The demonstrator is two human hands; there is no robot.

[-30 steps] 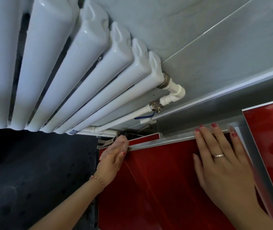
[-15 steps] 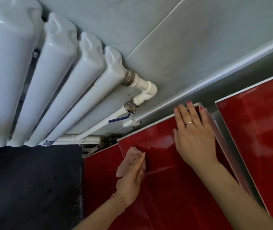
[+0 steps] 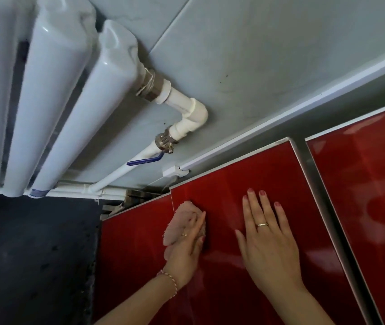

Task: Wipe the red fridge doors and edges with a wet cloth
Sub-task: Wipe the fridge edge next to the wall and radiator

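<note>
A glossy red door [image 3: 268,174] with a thin metal rim fills the lower middle. At its left edge my left hand [image 3: 186,242] grips a bunched pink cloth [image 3: 177,225] against the edge, fingers laid over the cloth and the thumb hidden. To the right of it my right hand [image 3: 268,240] lies flat on the same door, fingers spread and pointing up. A second red door [image 3: 362,184] stands to the right, and a further red panel [image 3: 135,242] sits behind the cloth on the left.
A grey metal strip [image 3: 315,184] runs between the two doors. A white radiator [image 3: 53,102] hangs on the grey tiled wall at upper left, with a white pipe elbow [image 3: 191,113] and a blue valve handle [image 3: 144,161]. Dark floor [image 3: 34,254] lies at lower left.
My left hand has carried the cloth from the door's top edge down onto its left edge. My right hand has slid from the top right corner down to the door's middle.
</note>
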